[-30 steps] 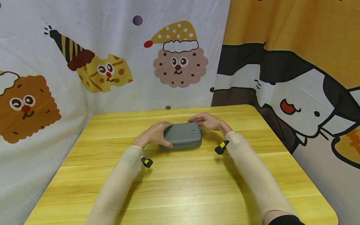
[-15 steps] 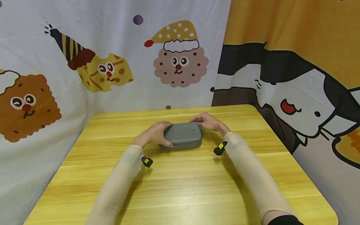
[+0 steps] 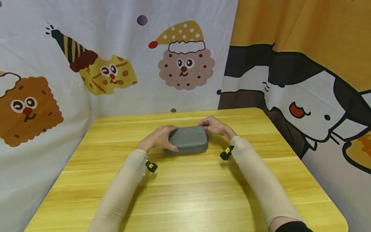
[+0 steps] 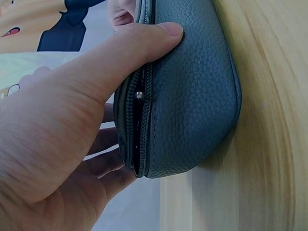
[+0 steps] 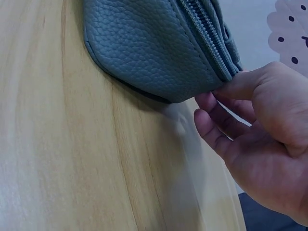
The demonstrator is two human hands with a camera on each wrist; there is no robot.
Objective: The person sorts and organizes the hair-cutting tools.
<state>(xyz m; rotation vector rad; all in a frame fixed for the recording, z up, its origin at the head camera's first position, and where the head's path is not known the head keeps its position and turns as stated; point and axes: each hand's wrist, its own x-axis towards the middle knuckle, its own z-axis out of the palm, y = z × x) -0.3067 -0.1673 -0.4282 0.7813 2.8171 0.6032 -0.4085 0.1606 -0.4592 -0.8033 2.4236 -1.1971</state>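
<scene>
A grey leather pouch (image 3: 187,140) with a zipper lies on the table, a small metal stud on its lid. My left hand (image 3: 157,138) grips its left end, thumb (image 4: 166,36) over the near side and fingers behind. There the zipper teeth (image 4: 148,103) stand apart, leaving a narrow dark gap. At the far right corner my right hand (image 3: 215,125) pinches the pouch's edge near the zipper's end (image 5: 207,38), between thumb and curled fingers. Whether a zipper pull lies between those fingertips is hidden.
The wood-grain table (image 3: 185,193) extends around the pouch on all sides. Behind it hangs a white curtain (image 3: 116,106) with cartoon prints, and an orange one with a cartoon cat (image 3: 313,103) is at the right. A small black camera sits on each wrist.
The right hand's fingers have drawn in from more extended to curled, shifting slightly rightward at the pouch's far corner. The left hand and the pouch have hardly moved.
</scene>
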